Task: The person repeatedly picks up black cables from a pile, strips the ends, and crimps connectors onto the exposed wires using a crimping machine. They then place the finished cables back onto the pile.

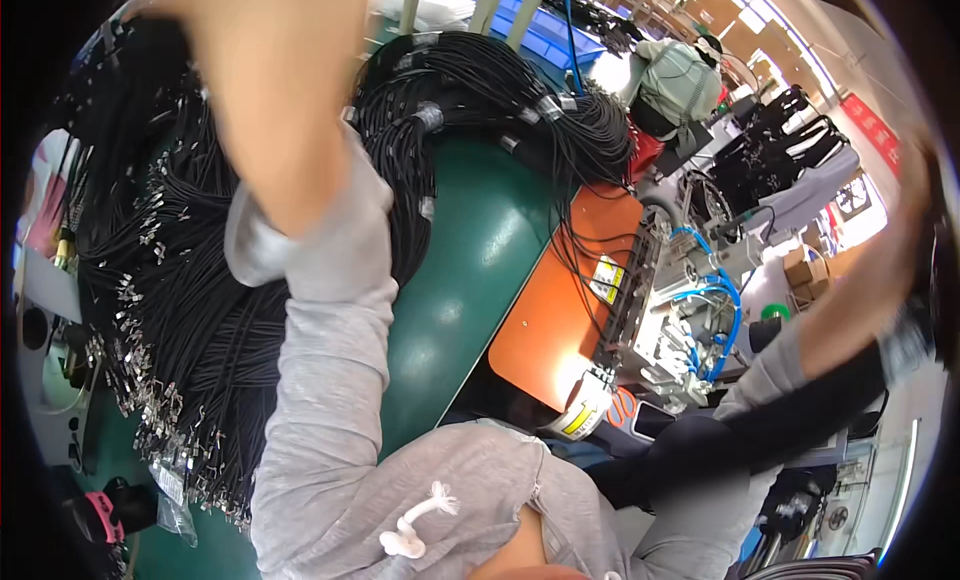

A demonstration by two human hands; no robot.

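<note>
In the head view, the room is a busy workroom, and a green table point(480, 230) fills the middle. Blue trays point(545, 42) are near 12 o'clock, and another person point(680, 85) sits between 1 and 2 o'clock. A big pile of black cables point(220, 350) with shiny ends lies from 7 to 10 o'clock. More tied cables point(450, 65) bend across 12 o'clock. An orange board point(545, 320) is just right of the middle, beside a machine with blue tubes point(725, 315) at 3 o'clock. Scissors point(622, 408) and a round roll point(580, 415) sit near 5 o'clock. The left hand point(265, 10) is up at 11 o'clock, blurry and cut off, near the cables. The right hand point(920, 180) is blurry too, between 2 and 3 o'clock. A long black bundle point(780, 430) crosses the right sleeve at 4 o'clock. I cannot tell if either hand is gripping something
</note>
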